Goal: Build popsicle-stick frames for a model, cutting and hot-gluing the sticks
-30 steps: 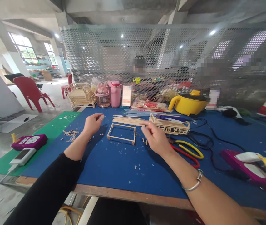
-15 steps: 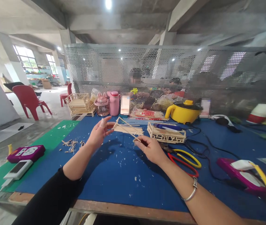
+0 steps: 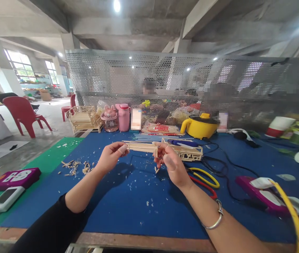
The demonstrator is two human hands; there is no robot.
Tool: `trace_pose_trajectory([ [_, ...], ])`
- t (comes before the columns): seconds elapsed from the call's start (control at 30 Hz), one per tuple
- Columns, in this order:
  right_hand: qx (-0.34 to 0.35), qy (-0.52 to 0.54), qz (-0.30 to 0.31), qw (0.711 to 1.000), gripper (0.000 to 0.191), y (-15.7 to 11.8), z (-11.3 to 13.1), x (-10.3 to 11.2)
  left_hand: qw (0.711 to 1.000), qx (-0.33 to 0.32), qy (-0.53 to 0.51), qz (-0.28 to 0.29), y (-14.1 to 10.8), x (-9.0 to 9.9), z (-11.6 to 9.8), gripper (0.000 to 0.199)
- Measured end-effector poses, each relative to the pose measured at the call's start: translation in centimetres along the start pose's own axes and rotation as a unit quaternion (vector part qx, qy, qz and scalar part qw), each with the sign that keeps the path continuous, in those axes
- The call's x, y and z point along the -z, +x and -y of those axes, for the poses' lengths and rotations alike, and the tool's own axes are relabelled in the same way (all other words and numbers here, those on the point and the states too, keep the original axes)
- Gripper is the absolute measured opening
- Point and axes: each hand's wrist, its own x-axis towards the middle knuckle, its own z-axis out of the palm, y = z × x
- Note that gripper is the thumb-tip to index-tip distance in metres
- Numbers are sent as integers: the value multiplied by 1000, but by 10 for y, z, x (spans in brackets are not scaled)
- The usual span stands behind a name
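Observation:
Between my hands, above the blue mat, is a thin wooden stick frame (image 3: 155,151). My left hand (image 3: 114,154) pinches its left end between thumb and fingers. At the other end, my right hand (image 3: 171,162) has its fingers closed on the frame's corner, partly hiding it. Behind the frame lies a pile of pale sticks (image 3: 141,146). A small latticed wooden tray (image 3: 191,154) sits just beyond my right hand, with a blue-handled tool (image 3: 182,143) across it. Pliers with red and yellow handles (image 3: 207,178) lie right of my right wrist.
Wood scraps (image 3: 72,168) litter the blue mat (image 3: 128,211) at left. Behind stand a larger stick structure (image 3: 83,119), a pink bottle (image 3: 124,117) and a yellow pot (image 3: 200,126). Purple devices (image 3: 16,178) lie at both sides. People sit beyond the perforated screen (image 3: 107,73).
The stick frame has turned from a slanted position to nearly level. My left fingers have closed on its end, and my right hand has risen and shifted its hold. The view has shifted slightly.

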Motion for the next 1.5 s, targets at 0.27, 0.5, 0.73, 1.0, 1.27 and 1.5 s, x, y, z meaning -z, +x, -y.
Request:
trace_pose_trajectory([
  [0.27, -27, 114, -28, 993, 57, 3, 6, 6, 943, -125, 253, 173, -10, 6, -11, 32],
  [0.5, -7, 68, 14, 998, 54, -3, 8, -3, 969, -86, 71, 221, -28, -39, -23, 54],
  [0.73, 91, -100, -120, 983, 47, -4, 24, 3, 965, 94, -194, 149, -22, -68, -37, 68],
  [1.0, 84, -278, -182, 940, 30, -6, 28, 1, 934, 133, -319, 91, -33, -60, -46, 62],
  [1.27, 90, -342, -163, 921, 27, -10, 23, -4, 935, 95, -339, 43, -44, -59, -47, 49],
  [1.5, 159, -299, -138, 931, 32, -10, 12, -9, 947, 72, -314, 2, -47, -67, -42, 52],
])
